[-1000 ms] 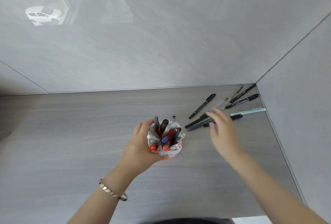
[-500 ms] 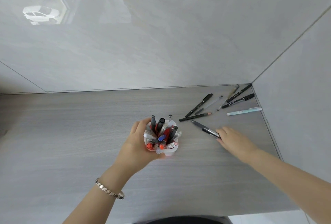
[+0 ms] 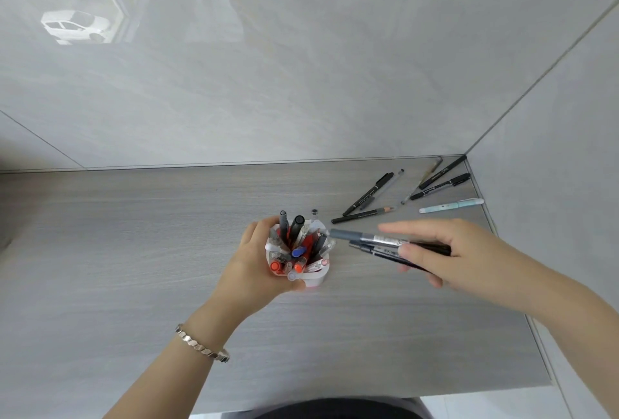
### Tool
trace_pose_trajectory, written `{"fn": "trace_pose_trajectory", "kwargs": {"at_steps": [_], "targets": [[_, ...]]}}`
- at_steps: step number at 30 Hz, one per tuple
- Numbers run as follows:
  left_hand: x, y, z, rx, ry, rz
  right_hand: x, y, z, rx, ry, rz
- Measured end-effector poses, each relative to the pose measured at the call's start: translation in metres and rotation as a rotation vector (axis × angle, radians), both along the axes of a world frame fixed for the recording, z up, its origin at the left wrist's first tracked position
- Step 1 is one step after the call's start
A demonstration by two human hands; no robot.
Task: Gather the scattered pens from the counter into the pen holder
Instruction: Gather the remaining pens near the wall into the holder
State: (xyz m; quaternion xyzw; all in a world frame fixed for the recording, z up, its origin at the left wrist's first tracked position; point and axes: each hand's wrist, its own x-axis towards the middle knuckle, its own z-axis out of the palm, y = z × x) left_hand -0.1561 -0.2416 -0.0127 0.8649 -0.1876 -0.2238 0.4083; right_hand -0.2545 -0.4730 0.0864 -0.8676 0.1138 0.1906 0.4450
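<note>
Pens mid-transfer, holder nearly full.
Left hand (image 3: 254,268) wraps the white pen holder (image 3: 315,279) at frame centre, already crowded with pens; right hand (image 3: 462,258) pinches two dark markers (image 3: 365,237) between thumb and fingers, tips just beside the holder's rim. Roughly seven loose pens (image 3: 368,194) lie fanned at the upper right of the counter (image 3: 134,251), not yet collected. The crowded contents may obstruct insertion; a bracelet (image 3: 201,346) circles the left wrist.

Head-worn view, steeply down onto counter (image 3: 167,251).
</note>
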Motion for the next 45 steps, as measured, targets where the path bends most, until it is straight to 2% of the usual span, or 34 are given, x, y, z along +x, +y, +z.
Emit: {"fn": "trace_pose_trajectory", "kwargs": {"at_steps": [7,12,15,20,25,30,32,34,36,39,45], "targets": [[0.000,0.001,-0.003,0.006,0.003,0.001,0.034,0.023,0.011,-0.250,0.054,0.217],[0.001,0.000,-0.005,-0.006,0.011,0.015,0.066,0.060,-0.014,-0.492,-0.011,0.337],[0.001,0.000,-0.007,-0.013,0.005,0.006,0.077,0.070,-0.022,-0.481,-0.126,0.231],[0.002,0.001,-0.011,-0.012,-0.013,0.001,0.071,0.071,-0.025,-0.212,-0.388,0.006],[0.001,0.001,-0.009,-0.027,-0.040,0.002,0.059,0.077,-0.056,-0.199,-0.575,-0.129],[0.000,0.000,-0.005,-0.037,-0.029,0.027,0.067,0.075,-0.056,-0.166,-0.514,-0.059],[0.000,0.000,-0.006,-0.029,-0.047,0.011,0.061,0.087,-0.058,-0.249,-0.494,0.036],[0.000,-0.001,-0.007,-0.032,-0.057,-0.003,0.054,0.101,-0.069,-0.441,-0.564,0.143],[0.000,-0.001,-0.007,-0.030,-0.059,0.000,0.057,0.104,-0.082,-0.553,-0.599,0.113],[0.000,-0.002,-0.003,-0.010,-0.070,0.011,0.064,0.091,-0.092,-0.612,-0.553,-0.005],[-0.001,-0.003,0.002,0.007,-0.089,-0.010,0.035,0.088,-0.102,-0.663,-0.446,0.055]]}}
